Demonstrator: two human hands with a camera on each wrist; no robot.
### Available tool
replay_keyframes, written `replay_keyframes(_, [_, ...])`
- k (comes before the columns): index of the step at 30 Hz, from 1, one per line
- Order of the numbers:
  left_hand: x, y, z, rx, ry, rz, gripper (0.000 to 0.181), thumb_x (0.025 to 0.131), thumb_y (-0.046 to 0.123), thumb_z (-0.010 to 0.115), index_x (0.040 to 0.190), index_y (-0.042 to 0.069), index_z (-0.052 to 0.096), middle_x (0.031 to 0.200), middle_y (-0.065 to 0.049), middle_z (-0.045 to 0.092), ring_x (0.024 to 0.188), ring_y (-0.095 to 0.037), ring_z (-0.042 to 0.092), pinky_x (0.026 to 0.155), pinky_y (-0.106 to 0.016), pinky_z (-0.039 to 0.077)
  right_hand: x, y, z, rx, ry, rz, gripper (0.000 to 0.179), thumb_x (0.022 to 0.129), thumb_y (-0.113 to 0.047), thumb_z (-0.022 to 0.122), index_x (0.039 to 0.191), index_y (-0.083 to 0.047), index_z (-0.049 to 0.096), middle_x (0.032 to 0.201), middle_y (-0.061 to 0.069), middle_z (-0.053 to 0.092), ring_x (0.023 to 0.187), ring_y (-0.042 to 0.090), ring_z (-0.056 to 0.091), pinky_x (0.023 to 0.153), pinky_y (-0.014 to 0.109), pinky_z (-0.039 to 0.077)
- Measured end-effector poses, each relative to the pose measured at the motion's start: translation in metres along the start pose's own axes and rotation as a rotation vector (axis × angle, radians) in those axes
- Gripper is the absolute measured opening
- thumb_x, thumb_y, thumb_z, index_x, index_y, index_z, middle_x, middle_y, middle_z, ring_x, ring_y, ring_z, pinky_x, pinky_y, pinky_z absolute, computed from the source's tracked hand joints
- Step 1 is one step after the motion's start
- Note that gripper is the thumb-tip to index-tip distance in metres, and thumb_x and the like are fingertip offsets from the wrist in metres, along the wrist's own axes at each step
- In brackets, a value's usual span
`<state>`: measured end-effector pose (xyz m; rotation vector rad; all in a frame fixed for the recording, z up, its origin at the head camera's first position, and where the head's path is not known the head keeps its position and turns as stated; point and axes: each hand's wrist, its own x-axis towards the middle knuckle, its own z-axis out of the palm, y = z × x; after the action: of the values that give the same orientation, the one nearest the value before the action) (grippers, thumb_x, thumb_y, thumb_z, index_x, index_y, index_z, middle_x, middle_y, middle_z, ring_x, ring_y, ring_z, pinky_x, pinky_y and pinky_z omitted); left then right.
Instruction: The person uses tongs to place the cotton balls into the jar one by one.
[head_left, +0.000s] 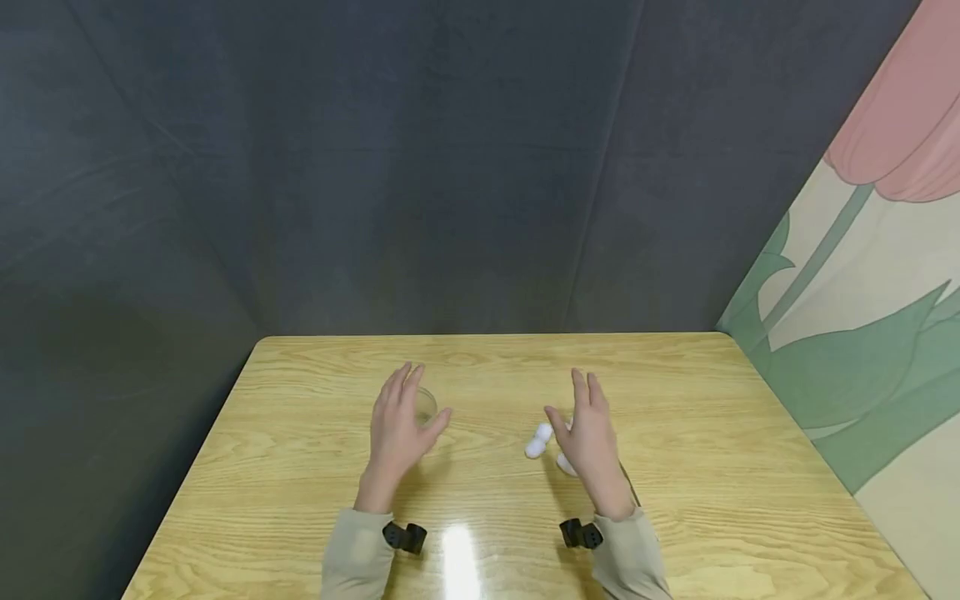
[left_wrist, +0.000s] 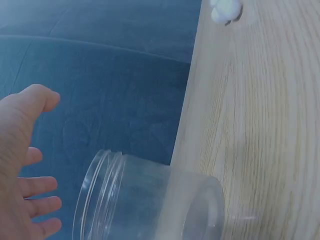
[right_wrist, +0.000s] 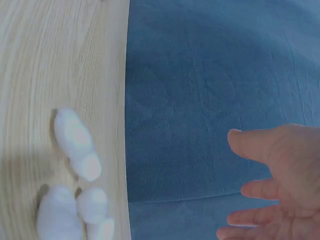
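Note:
My left hand (head_left: pixel 396 431) hovers over the table with fingers extended and thumb spread, holding nothing. Close beside it stands a clear, round jar (left_wrist: pixel 145 200) with a threaded rim, partly hidden by the hand in the head view. Over on the right, my right hand (head_left: pixel 588 437) is also raised, its fingers straight and thumb apart, with nothing in it. Several white, soft-looking lumps, perhaps cotton balls (right_wrist: pixel 75 142), lie on the table by the right hand. In the head view that hand covers part of them.
The light wood-grain table (head_left: pixel 300 500) spans the front. Behind it and at left hangs a dark blue-grey cloth (head_left: pixel 450 167); a tulip-patterned curtain (head_left: pixel 862 333) is on the right. A thin dark line (head_left: pixel 630 483) shows beside the right wrist, its kind unclear.

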<state>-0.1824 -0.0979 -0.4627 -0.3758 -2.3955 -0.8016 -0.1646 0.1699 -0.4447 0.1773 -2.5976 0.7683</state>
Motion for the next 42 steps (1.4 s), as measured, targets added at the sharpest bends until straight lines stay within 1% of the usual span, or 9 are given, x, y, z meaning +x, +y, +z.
replay_keyframes(3, [-0.001,-0.004,-0.002,-0.037,0.064,0.015,0.066,0.076,0.029,0.072,0.129,-0.003,0.049,0.132,-0.024,0.048,0.120,-0.041,0.044,0.092,-0.056,0.039,-0.002,0.004,-0.002,0.043,-0.007,0.027,0.067,0.085,-0.013,0.070,0.137,0.011,0.035,0.136,0.040,0.031,0.121,0.055,0.035,0.074,0.055,0.049])
replay_keyframes(6, [-0.002,-0.008,-0.004,-0.071,0.085,0.003,0.063,0.077,0.026,0.072,0.129,-0.003,0.049,0.131,-0.024,0.048,0.120,-0.040,0.044,0.090,-0.056,0.042,-0.004,0.009,-0.003,0.080,-0.016,0.057,0.065,0.085,-0.011,0.069,0.135,0.013,0.035,0.134,0.040,0.033,0.120,0.054,0.036,0.077,0.055,0.048])
replay_keyframes(11, [-0.006,-0.013,-0.009,-0.171,0.045,-0.087,0.066,0.078,0.023,0.073,0.134,0.000,0.045,0.136,-0.022,0.044,0.125,-0.040,0.040,0.093,-0.057,0.039,-0.010,0.019,-0.006,0.089,-0.020,0.107,0.063,0.085,-0.008,0.068,0.134,0.014,0.036,0.132,0.040,0.035,0.120,0.053,0.037,0.088,0.057,0.042])
replay_keyframes(15, [-0.009,-0.018,-0.011,-0.262,0.011,-0.179,0.074,0.078,0.023,0.076,0.138,0.001,0.039,0.140,-0.021,0.039,0.128,-0.039,0.035,0.097,-0.059,0.033,-0.015,0.026,-0.008,0.090,-0.028,0.140,0.062,0.085,-0.007,0.068,0.134,0.014,0.035,0.131,0.039,0.036,0.120,0.052,0.036,0.091,0.058,0.040])
replay_keyframes(19, [-0.013,-0.024,-0.013,-0.369,0.008,-0.257,0.078,0.077,0.021,0.077,0.140,0.001,0.035,0.139,-0.022,0.037,0.128,-0.041,0.033,0.099,-0.060,0.029,-0.021,0.033,-0.011,0.095,-0.039,0.158,0.062,0.084,-0.005,0.068,0.133,0.015,0.036,0.127,0.039,0.039,0.116,0.052,0.041,0.089,0.057,0.042])
replay_keyframes(25, [-0.020,-0.034,-0.012,-0.533,0.017,-0.304,0.075,0.079,0.011,0.073,0.140,-0.005,0.031,0.141,-0.024,0.036,0.128,-0.041,0.032,0.103,-0.055,0.026,-0.031,0.043,-0.015,0.134,-0.087,0.227,0.060,0.085,-0.007,0.067,0.132,0.016,0.036,0.122,0.038,0.045,0.109,0.051,0.047,0.084,0.056,0.044])
replay_keyframes(28, [-0.023,-0.037,-0.012,-0.606,0.014,-0.349,0.073,0.081,0.005,0.071,0.139,-0.006,0.030,0.141,-0.025,0.035,0.128,-0.042,0.031,0.105,-0.054,0.025,-0.035,0.050,-0.016,0.145,-0.112,0.256,0.059,0.086,-0.007,0.065,0.132,0.016,0.037,0.121,0.038,0.046,0.108,0.049,0.048,0.083,0.056,0.044])
replay_keyframes(35, [-0.024,-0.027,-0.027,-0.778,-0.029,-0.484,0.073,0.082,-0.002,0.066,0.140,-0.011,0.022,0.142,-0.031,0.028,0.131,-0.047,0.023,0.108,-0.054,0.018,-0.041,0.061,-0.018,0.141,-0.146,0.273,0.054,0.087,-0.009,0.064,0.129,0.016,0.041,0.117,0.038,0.049,0.104,0.049,0.051,0.081,0.054,0.046])
replay_keyframes(42, [-0.027,-0.025,-0.032,-0.811,-0.076,-0.529,0.077,0.081,-0.001,0.066,0.141,-0.010,0.018,0.141,-0.033,0.025,0.130,-0.047,0.023,0.108,-0.055,0.018,-0.049,0.069,-0.020,0.110,-0.151,0.275,0.049,0.086,-0.008,0.066,0.123,0.017,0.047,0.111,0.036,0.052,0.098,0.046,0.055,0.076,0.052,0.048])
